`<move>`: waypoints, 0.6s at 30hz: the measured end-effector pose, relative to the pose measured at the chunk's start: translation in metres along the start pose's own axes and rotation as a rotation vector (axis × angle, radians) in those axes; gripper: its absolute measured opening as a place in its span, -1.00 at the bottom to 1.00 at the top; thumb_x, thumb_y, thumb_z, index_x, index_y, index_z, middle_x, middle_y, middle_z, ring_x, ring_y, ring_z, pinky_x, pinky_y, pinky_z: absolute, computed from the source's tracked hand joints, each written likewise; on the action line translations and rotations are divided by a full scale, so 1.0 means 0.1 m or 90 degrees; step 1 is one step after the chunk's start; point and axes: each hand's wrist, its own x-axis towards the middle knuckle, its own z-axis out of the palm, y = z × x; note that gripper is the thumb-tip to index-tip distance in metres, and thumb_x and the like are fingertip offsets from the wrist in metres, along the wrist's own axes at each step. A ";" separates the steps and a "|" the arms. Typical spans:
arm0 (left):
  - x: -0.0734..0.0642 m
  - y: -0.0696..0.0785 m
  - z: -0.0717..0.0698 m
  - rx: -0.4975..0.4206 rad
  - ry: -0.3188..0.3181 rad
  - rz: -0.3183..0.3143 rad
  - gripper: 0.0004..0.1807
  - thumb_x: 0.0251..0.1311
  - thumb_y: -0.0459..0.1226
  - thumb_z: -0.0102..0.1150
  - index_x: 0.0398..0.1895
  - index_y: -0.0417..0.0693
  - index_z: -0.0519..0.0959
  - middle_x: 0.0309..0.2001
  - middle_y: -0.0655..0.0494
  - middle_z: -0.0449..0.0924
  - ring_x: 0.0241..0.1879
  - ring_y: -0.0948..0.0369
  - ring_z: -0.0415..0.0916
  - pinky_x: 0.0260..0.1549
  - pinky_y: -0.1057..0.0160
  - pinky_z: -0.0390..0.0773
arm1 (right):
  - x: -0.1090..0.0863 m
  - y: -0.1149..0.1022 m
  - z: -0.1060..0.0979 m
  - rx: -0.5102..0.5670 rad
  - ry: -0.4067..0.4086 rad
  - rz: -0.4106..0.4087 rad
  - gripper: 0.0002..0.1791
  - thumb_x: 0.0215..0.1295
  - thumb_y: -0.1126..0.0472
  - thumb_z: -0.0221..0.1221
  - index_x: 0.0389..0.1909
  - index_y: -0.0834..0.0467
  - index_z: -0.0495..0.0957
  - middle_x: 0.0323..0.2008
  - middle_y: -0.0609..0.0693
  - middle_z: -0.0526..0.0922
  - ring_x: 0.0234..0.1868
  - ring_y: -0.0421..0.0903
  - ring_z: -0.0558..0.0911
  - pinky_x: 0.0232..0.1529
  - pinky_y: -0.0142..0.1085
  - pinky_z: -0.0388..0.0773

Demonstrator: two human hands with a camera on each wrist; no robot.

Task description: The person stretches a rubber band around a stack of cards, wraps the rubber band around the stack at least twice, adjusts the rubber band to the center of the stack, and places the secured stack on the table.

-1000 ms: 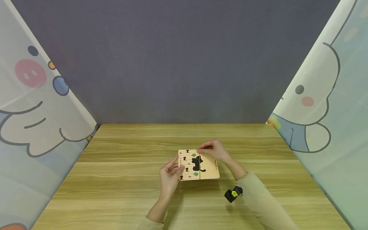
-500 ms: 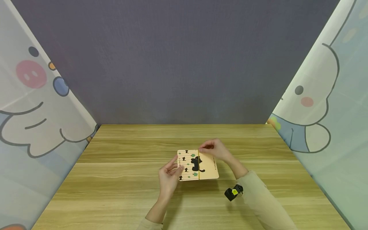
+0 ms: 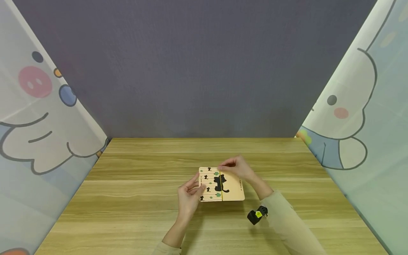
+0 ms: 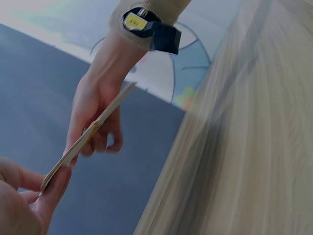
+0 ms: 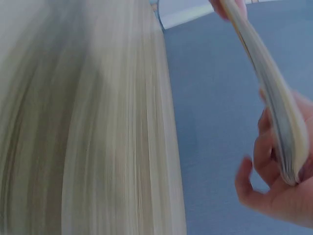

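A cream notebook with a black cat, small cats and green leaves on its cover is held above the table. A yellow elastic band runs across the cover from top to bottom edge. My left hand grips the notebook's left edge, thumb on the cover and fingers behind. At the top edge, my right hand pinches the band between thumb and index finger. In the left wrist view the notebook appears edge-on, the left hand at its near end. Page edges of the notebook show in the right wrist view.
Below lies a wood-grain table. A dark grey panel stands behind it, with cartoon-printed curtains on both sides. A black wrist camera sits at the right sleeve.
The notebook drifts slightly left, then back right and a little nearer, with both hands moving along. The band's top end now leans a bit more to the left than half a second ago.
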 end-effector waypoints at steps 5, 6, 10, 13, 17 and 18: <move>-0.01 -0.02 0.03 0.001 0.002 0.006 -0.51 -0.08 -0.57 0.19 0.02 -0.28 0.45 -0.32 -0.24 0.54 -0.56 0.16 0.55 -0.52 0.36 0.58 | 0.00 0.02 0.02 0.025 -0.023 0.001 -0.73 0.08 0.19 0.23 -0.28 0.32 0.60 -0.36 0.10 0.64 -0.40 -0.09 0.61 -0.36 -0.29 0.58; 0.00 -0.01 0.03 0.000 0.004 0.003 -0.51 -0.08 -0.56 0.20 0.02 -0.28 0.45 -0.32 -0.23 0.54 -0.56 0.17 0.55 -0.52 0.36 0.58 | 0.00 0.01 0.01 0.026 -0.023 -0.001 -0.73 0.08 0.19 0.22 -0.28 0.32 0.60 -0.36 0.10 0.64 -0.39 -0.09 0.61 -0.35 -0.28 0.58; 0.01 -0.01 0.02 0.003 0.005 -0.007 -0.52 -0.07 -0.56 0.20 0.02 -0.25 0.46 -0.36 -0.21 0.54 -0.55 0.17 0.55 -0.51 0.37 0.58 | -0.01 -0.01 0.00 0.018 -0.011 -0.003 -0.73 0.07 0.19 0.23 -0.26 0.30 0.60 -0.36 0.08 0.65 -0.40 -0.09 0.60 -0.36 -0.30 0.57; 0.01 -0.01 0.02 0.002 0.007 -0.008 -0.52 -0.07 -0.56 0.20 0.02 -0.27 0.46 -0.38 -0.22 0.54 -0.54 0.15 0.56 -0.51 0.35 0.59 | -0.02 -0.04 -0.01 -0.004 0.018 -0.010 -0.72 0.06 0.19 0.24 -0.24 0.29 0.60 -0.35 0.08 0.64 -0.40 -0.09 0.58 -0.38 -0.31 0.56; 0.00 0.02 0.01 -0.011 0.013 -0.001 -0.53 -0.08 -0.58 0.19 0.01 -0.33 0.45 -0.39 -0.25 0.54 -0.53 0.11 0.57 -0.50 0.35 0.59 | -0.06 -0.13 -0.03 -0.031 0.074 -0.008 -0.71 0.08 0.19 0.23 -0.23 0.32 0.59 -0.30 0.11 0.63 -0.37 -0.09 0.56 -0.37 -0.34 0.53; -0.01 0.06 0.01 -0.012 0.014 0.002 -0.53 -0.08 -0.59 0.18 0.00 -0.36 0.44 -0.39 -0.26 0.54 -0.53 0.10 0.57 -0.50 0.35 0.59 | -0.08 -0.18 -0.04 -0.033 0.088 -0.007 -0.72 0.08 0.21 0.22 -0.23 0.33 0.58 -0.29 0.14 0.63 -0.35 -0.06 0.56 -0.35 -0.32 0.53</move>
